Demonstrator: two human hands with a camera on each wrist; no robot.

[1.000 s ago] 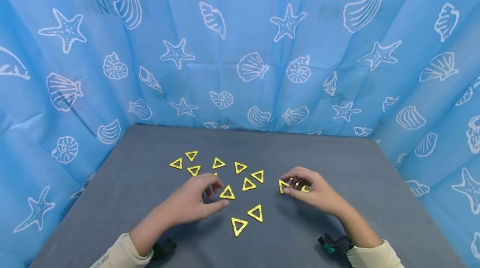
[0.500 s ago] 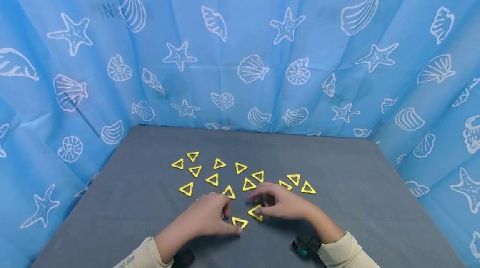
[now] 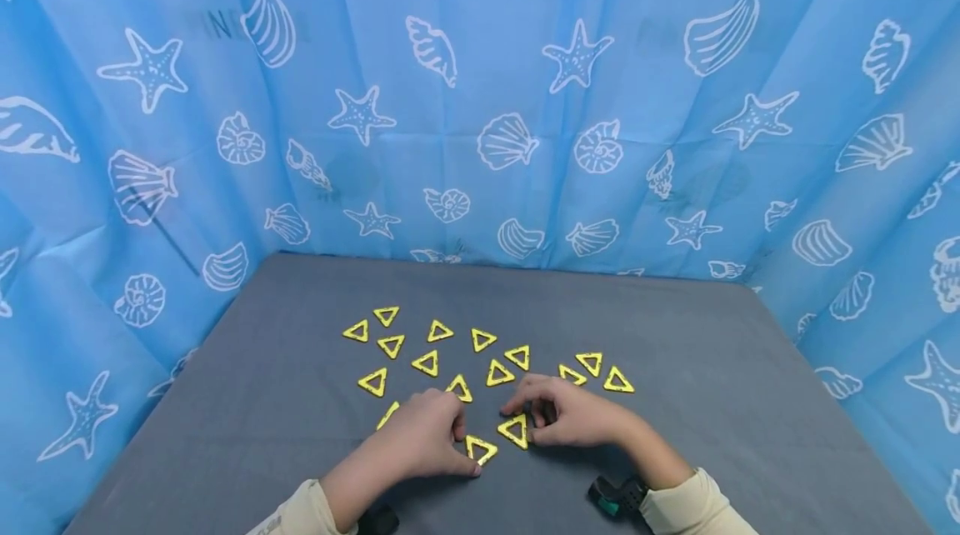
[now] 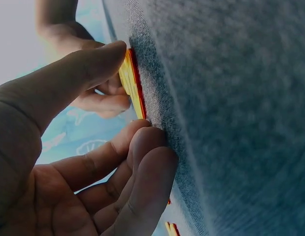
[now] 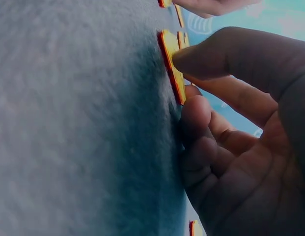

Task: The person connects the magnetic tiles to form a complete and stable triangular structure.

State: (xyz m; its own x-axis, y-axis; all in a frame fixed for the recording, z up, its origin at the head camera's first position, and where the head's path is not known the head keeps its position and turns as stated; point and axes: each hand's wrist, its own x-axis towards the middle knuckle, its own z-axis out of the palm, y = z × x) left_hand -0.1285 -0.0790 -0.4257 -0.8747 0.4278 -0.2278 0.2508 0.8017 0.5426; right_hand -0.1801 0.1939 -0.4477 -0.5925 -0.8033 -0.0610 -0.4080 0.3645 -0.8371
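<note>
In the head view my left hand (image 3: 429, 437) pinches a yellow triangular frame tile (image 3: 491, 450) near the table's front, thumb at one side and fingertips at the other. Seen from the left wrist, that tile (image 4: 132, 83) has a reddish underside and lies close to the cloth between thumb and index fingertip. To its right, my right hand (image 3: 570, 412) grips a second triangular tile (image 3: 522, 432). The right wrist view shows the thumb on this tile's face (image 5: 171, 54) and curled fingers at its lower edge. The two held tiles are a short gap apart.
Several more yellow triangle tiles lie flat on the grey cloth-covered table (image 3: 300, 285), such as one far-left tile (image 3: 357, 331) and one right-hand tile (image 3: 618, 380). Another tile (image 3: 388, 415) is partly hidden behind the left hand. A blue seashell curtain (image 3: 450, 143) encloses the table's back and sides.
My right hand has left the tiles at the right and come left to the front tile. My left hand has moved right and nearer, onto the other front tile.
</note>
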